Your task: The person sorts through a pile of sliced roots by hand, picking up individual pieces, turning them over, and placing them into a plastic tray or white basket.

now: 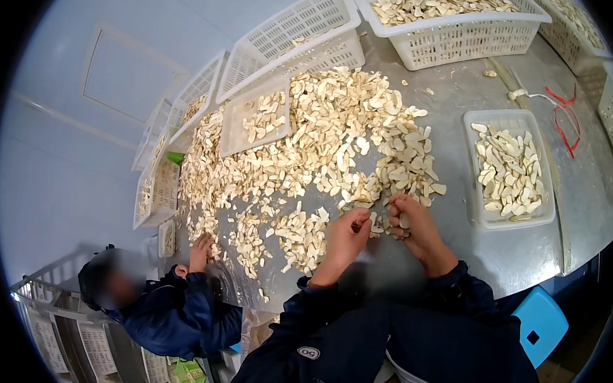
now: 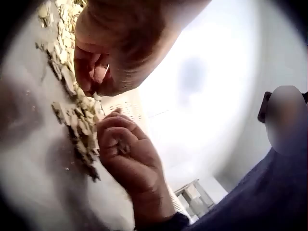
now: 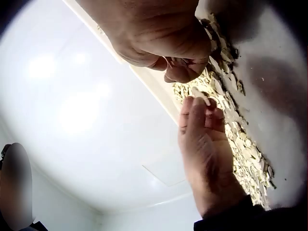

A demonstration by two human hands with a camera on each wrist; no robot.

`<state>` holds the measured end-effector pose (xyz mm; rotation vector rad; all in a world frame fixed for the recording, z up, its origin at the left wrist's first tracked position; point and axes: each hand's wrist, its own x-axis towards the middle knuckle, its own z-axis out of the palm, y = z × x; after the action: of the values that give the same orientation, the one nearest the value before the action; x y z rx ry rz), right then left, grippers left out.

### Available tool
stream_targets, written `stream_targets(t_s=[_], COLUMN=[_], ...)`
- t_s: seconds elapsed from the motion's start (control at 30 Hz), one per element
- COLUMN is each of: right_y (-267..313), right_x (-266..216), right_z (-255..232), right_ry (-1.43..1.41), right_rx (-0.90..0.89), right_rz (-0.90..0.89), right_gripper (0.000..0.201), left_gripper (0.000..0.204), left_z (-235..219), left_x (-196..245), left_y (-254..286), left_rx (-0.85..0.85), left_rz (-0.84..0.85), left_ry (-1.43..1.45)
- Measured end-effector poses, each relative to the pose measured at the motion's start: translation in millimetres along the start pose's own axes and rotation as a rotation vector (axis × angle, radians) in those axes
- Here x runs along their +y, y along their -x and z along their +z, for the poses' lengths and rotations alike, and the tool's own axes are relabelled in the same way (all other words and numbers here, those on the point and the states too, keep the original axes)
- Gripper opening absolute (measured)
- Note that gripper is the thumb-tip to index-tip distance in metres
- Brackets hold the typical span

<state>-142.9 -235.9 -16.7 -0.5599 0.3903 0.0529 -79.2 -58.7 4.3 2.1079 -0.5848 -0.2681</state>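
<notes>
- Your left hand (image 1: 346, 236) was curled, fingertips pinching a pale slice (image 3: 199, 94) at the near edge of the heap (image 1: 309, 150).
- Your right hand (image 1: 412, 225) was curled too, cupping slices.
- Blur hid its exact grip.
- The slices were flat, dry and cream-coloured on the grey metal table (image 1: 483, 263).

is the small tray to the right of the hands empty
No, the small tray holds a layer of pale slices in the head view.
</notes>
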Motion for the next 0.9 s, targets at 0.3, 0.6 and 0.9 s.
stream_targets(t_s=[0.3, 0.6, 0.9], right_y=[8.9, 3.5, 6.0], right_x=[-5.4, -3.5, -4.3], right_z=[13.0, 2.2, 12.5], right_ry=[0.101, 0.006, 0.057], right_rx=[-0.045, -0.058, -0.004], right_rz=[0.134, 0.067, 0.059], right_gripper=[0.021, 0.016, 0.014], left_gripper=[0.019, 0.024, 0.030], left_z=[-18.1, 1.5, -12.9], left_x=[-27.6, -10.2, -23.3], left_y=[-25.5, -18.1, -31.3], left_rx=[0.174, 0.070, 0.202], left_rz=[0.015, 0.229, 0.313], left_ry=[0.085, -0.483, -0.505])
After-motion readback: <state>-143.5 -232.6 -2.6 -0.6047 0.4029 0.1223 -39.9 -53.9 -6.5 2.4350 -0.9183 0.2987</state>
